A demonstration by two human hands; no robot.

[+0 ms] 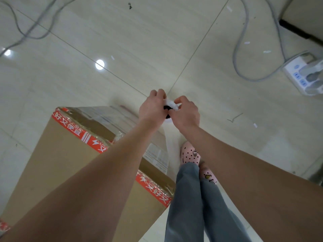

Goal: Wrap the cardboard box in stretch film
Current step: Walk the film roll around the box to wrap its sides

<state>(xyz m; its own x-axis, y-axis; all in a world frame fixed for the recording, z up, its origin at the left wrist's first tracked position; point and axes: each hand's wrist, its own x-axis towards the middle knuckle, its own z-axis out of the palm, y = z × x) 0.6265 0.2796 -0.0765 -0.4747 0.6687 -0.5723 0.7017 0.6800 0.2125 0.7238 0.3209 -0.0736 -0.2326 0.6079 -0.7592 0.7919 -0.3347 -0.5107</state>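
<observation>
The left hand (153, 107) and the right hand (186, 112) both grip the stretch film roll (171, 107) just right of the cardboard box (61, 154), which stands near left, so a wrapping pass seems underway; next, the roll should be carried around the box with the film kept tight.

Left hand (153, 106) and right hand (186, 111) pinching stretch film (170, 103), cardboard box (70, 154) below
</observation>
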